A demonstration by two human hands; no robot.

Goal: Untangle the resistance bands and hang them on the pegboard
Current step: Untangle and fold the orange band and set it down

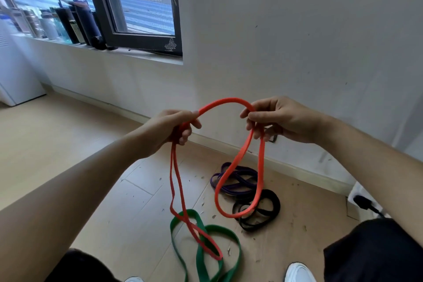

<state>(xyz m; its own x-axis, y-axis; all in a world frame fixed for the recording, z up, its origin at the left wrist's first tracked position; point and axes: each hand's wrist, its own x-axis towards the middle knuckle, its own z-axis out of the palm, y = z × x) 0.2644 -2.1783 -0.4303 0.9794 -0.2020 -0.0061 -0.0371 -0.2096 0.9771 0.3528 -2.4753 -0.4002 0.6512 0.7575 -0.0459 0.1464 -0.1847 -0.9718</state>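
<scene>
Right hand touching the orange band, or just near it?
Touching. The head view shows the right hand with its fingers curled round the orange band at the top of the hanging loop.

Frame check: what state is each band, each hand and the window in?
orange band: lifted, held by both hands, two loops hanging, lower end lying on the green band.
green band: on the floor, looped, under the orange band's end.
purple band: on the floor, bunched in loops.
black band: on the floor, coiled beside the purple band.
left hand: grips the orange band.
right hand: pinches the orange band.
window: sash looks swung open.
</scene>
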